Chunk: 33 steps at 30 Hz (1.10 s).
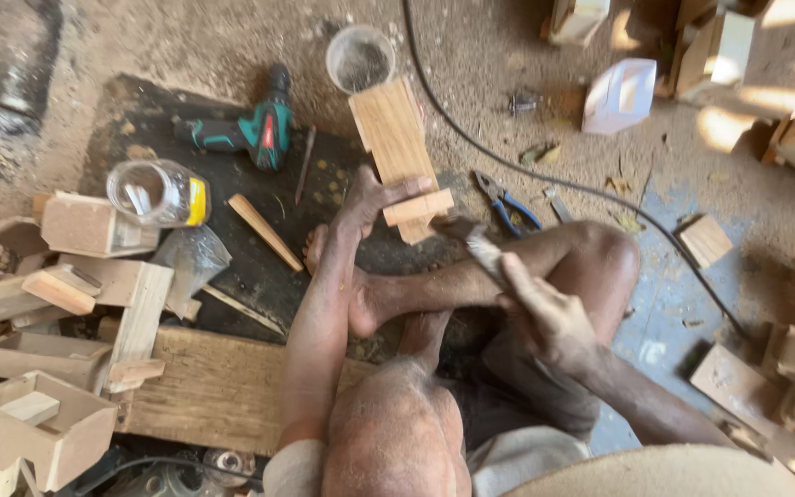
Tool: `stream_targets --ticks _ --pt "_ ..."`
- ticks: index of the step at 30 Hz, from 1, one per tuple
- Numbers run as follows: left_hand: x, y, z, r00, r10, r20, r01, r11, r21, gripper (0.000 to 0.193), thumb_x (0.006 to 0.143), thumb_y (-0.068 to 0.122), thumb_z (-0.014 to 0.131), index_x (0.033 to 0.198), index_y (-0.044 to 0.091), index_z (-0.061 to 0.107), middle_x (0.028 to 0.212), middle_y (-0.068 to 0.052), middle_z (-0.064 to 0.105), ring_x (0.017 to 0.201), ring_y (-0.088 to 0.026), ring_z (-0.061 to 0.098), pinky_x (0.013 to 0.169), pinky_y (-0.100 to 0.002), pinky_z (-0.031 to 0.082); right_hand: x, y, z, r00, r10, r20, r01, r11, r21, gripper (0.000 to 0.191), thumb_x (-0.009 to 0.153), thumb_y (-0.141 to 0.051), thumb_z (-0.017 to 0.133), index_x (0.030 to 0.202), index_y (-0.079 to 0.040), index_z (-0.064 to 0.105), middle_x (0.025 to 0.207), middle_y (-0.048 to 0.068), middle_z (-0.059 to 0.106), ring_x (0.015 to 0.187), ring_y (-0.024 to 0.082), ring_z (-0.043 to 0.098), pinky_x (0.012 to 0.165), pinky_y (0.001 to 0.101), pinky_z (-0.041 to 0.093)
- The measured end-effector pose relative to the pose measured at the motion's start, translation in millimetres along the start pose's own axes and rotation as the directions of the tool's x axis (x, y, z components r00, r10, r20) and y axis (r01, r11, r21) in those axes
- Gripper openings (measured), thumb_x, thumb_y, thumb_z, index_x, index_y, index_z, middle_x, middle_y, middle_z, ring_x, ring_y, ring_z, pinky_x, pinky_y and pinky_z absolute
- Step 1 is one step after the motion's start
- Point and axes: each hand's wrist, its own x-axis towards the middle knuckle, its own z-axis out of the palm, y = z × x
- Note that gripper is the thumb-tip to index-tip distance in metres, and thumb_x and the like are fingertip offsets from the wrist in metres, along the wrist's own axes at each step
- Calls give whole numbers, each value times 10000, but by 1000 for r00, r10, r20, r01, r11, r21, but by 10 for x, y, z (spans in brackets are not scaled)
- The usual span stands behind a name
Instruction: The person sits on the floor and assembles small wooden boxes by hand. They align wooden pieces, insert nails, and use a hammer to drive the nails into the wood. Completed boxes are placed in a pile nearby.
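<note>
The left hand (370, 198) pinches a small wood block (419, 207) onto the plank (396, 138) at twelve o'clock while the right hand (545, 317), fist closed on a hammer (471, 237), risks striking those fingertips.

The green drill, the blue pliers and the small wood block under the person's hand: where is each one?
Green drill (259, 133), head view, point on its green body.
Blue pliers (511, 208), head view, point on the blue handles.
Small wood block (419, 206), head view, point on its top face beside the left hand (374, 198).
</note>
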Motion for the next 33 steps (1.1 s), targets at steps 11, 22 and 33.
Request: stream_targets --ticks 11,22,33 --pt "-48 -30 11 999 -15 43 17 998 -56 705 658 398 922 1128 -83 712 957 -214 787 832 -259 800 750 -367 677 -80 189 189 940 273 205 -239 955 -176 657 946 -157 682 1536 -115 397 743 142 639 541 311 660 530 449 578" --pt "-96 -42 46 999 -39 26 41 997 -66 824 587 460 927 1130 -116 697 951 -224 779 836 -272 798 766 -374 669 83 45 46 843 386 375 -220 883 -414 642 1003 -139 569 1585 -182 302 1150 115 718 963 255 766 854 309 642" --pt "-112 96 77 999 2 41 3 995 -100 695 654 386 916 1118 -86 703 971 -201 777 831 -247 786 734 -350 660 -42 163 110 986 50 157 -35 994 -101 683 949 -4 611 1566 -138 351 1206 225 664 967 366 742 775 361 647"
